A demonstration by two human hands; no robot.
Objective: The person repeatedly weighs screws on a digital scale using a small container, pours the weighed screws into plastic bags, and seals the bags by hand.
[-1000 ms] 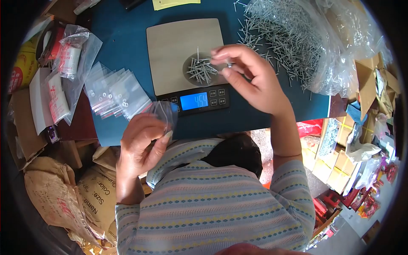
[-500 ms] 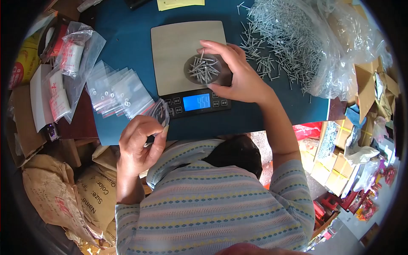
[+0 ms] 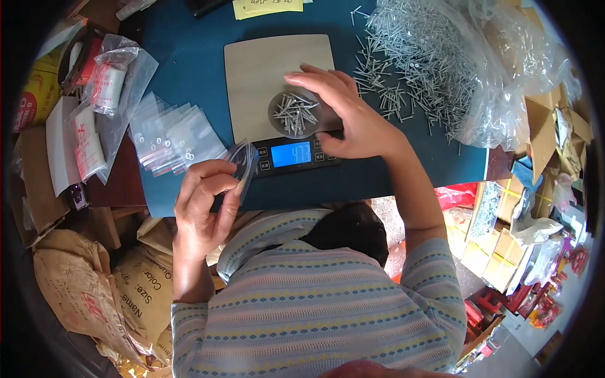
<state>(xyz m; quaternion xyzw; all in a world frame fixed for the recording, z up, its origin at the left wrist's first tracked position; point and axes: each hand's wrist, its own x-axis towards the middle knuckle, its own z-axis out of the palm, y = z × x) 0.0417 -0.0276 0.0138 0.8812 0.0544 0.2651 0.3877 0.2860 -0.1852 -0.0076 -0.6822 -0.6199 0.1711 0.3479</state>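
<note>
A small round cup (image 3: 278, 121) full of screws (image 3: 296, 114) sits on the platform of a digital scale (image 3: 252, 82), whose lit blue display (image 3: 292, 154) seems to read 473. My right hand (image 3: 353, 113) curves around the cup's right side, thumb and fingers spread apart; whether it touches the rim I cannot tell. In front of the scale's left corner, my left hand (image 3: 208, 198) pinches a clear zip bag (image 3: 247, 165) between thumb and fingers.
Several flat zip bags (image 3: 170, 138) lie fanned out on the left. A large heap of screws (image 3: 422, 63) spills from a clear plastic bag (image 3: 498, 82) at the right. Wrapped white packs (image 3: 107, 88) lie far left, a yellow paper (image 3: 268, 6) behind the scale.
The cup has shifted slightly toward me and left. A screw that stood at my right fingertips no longer shows there. The display number has risen. My left hand has raised the bag more upright.
</note>
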